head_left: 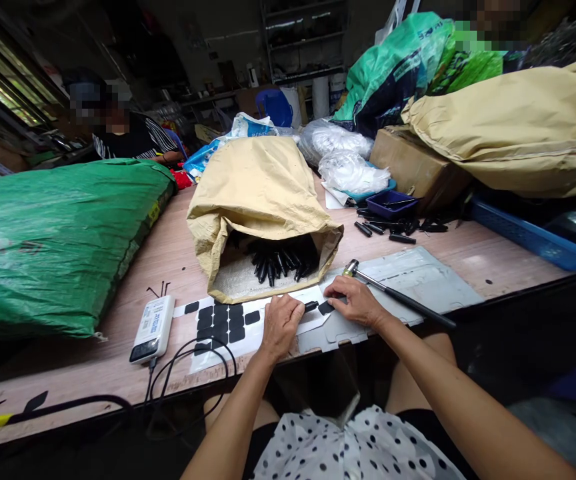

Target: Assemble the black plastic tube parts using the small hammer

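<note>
My left hand [282, 325] is closed around a small black cylindrical piece [311, 306], whose tip sticks out toward the right. Facing it, my right hand [355, 300] pinches a black rounded-square sticker [325, 308] by its edge. To the left of my hands lies a white backing sheet [253, 339] bearing several more black square stickers [221, 323]. Just beyond, a tan woven sack [263, 187] lies with its mouth toward me, and slim black pieces [281, 260] are heaped inside. A hammer [408, 297] with a black handle rests beside my right hand on a grey board [423, 273].
A white power bank [153, 328] with a black cable [193, 353] sits on the left, near a bulging green sack [58, 247]. Loose black pieces [402, 238] lie around a purple tray [392, 205]. A blue basket [538, 233] stands at right. Another person [138, 137] sits across the table.
</note>
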Demonstrator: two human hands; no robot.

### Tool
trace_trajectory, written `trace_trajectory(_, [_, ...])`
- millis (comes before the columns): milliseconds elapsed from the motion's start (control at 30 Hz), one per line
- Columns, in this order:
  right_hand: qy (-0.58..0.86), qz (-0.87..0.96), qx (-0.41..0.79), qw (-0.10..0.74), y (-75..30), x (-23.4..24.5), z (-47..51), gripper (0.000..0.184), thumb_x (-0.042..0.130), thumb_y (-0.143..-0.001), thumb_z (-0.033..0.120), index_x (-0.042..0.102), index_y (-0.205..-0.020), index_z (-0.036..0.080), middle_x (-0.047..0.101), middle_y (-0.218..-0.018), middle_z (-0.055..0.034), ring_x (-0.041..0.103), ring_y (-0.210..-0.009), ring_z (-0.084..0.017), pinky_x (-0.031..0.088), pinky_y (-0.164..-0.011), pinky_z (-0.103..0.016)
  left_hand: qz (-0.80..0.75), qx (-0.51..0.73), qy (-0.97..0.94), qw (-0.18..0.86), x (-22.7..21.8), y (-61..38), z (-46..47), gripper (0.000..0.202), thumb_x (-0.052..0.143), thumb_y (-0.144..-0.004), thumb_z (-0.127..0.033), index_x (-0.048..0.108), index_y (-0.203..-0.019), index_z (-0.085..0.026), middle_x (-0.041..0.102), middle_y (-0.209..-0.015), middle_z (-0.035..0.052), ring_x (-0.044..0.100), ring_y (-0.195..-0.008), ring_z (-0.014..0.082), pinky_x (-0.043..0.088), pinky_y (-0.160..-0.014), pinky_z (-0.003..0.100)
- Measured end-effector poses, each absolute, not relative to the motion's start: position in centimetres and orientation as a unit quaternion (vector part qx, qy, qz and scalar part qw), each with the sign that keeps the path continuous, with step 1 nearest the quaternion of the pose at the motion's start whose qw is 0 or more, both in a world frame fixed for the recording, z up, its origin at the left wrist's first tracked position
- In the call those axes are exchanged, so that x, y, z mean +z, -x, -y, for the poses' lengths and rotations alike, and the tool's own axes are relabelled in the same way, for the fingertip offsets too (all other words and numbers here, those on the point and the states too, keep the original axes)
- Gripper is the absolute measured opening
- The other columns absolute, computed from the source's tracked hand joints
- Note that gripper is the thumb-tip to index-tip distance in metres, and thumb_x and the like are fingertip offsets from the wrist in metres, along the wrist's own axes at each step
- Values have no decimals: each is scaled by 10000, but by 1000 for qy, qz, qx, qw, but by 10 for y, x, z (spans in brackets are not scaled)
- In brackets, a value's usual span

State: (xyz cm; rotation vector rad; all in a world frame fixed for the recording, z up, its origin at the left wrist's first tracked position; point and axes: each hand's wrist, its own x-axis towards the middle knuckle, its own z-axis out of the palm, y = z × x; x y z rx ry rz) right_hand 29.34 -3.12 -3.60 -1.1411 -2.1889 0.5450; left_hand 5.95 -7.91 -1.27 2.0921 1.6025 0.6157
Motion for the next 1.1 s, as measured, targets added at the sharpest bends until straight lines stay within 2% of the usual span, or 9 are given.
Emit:
trace_trajectory(100, [430, 825, 202, 306, -293, -36, 31, 110, 636, -830, 137, 692, -887, 213, 631, -818, -17, 562, -830, -177, 427, -824, -319, -539, 281, -754, 249, 6, -66, 106, 280, 435, -1027, -401, 666, -1031, -243, 678, -1068, 54, 548, -1026, 240, 389, -934, 388])
trace_trajectory(200, [436, 825, 199, 301, -292, -37, 32, 101, 644, -825, 141, 686, -888, 209, 627, -826, -17, 555, -829, -176, 423, -828, -321, -470, 244, -763, 371, 5, -74, 147, 287, 449, -1024, -415, 678, -1078, -250, 706, -1031, 46, 600, -972, 214, 429, -902, 338])
trace_trajectory(333, [442, 824, 196, 297, -292, -37, 32, 110, 647, -814, 138, 680, -885, 214, 624, -833, -17, 549, -825, -177, 423, -824, -322, -511, 100, -692, 500, -53, -83, 190, 265, 607, -907, -460, 738, -995, -247, 709, -826, 4, 615, -759, 187, 439, -716, 293])
trace_trajectory(467, [440, 822, 199, 302, -291, -37, 32, 132, 637, -807, 125, 680, -891, 217, 618, -824, -15, 553, -823, -179, 428, -822, -322, -677, 37, -508, 531, -124, -88, 191, 260, 597, -880, -408, 727, -834, -188, 660, -703, 26, 634, -763, 219, 453, -726, 324])
trace_trajectory(567, [437, 822, 198, 305, -292, -38, 31, 148, 625, -799, 110, 676, -887, 218, 619, -821, -15, 554, -817, -179, 432, -824, -327, -719, 12, -456, 524, -143, -91, 179, 292, 568, -897, -385, 689, -712, -195, 604, -648, 32, 630, -762, 230, 444, -732, 341])
trace_trajectory(700, [433, 823, 195, 311, -292, -39, 31, 173, 603, -792, 89, 673, -879, 222, 624, -819, -14, 556, -813, -178, 436, -821, -327, -694, 31, -486, 529, -121, -96, 174, 231, 637, -852, -399, 718, -816, -185, 646, -751, 41, 616, -777, 221, 427, -697, 327])
trace_trajectory(867, [432, 827, 185, 309, -291, -38, 32, 138, 608, -812, 110, 670, -880, 214, 619, -820, -19, 551, -816, -182, 434, -817, -329, -481, 79, -596, 638, -40, -93, 155, 277, 629, -858, -413, 740, -920, -167, 684, -739, 16, 566, -635, 142, 399, -579, 247])
trace_trajectory(967, [435, 827, 183, 306, -291, -36, 33, 134, 608, -812, 112, 668, -877, 212, 622, -824, -23, 549, -816, -184, 432, -809, -328, -529, 214, -626, 532, 3, -75, 108, 313, 558, -912, -440, 727, -873, -180, 689, -765, 23, 598, -690, 155, 456, -635, 257])
trace_trajectory(1100, [437, 825, 186, 307, -291, -35, 33, 155, 604, -801, 102, 671, -883, 217, 625, -825, -23, 551, -813, -184, 433, -799, -324, -710, 321, -600, 180, 14, -39, 33, 252, 525, -918, -344, 731, -932, -199, 713, -888, 66, 647, -836, 220, 499, -786, 335])
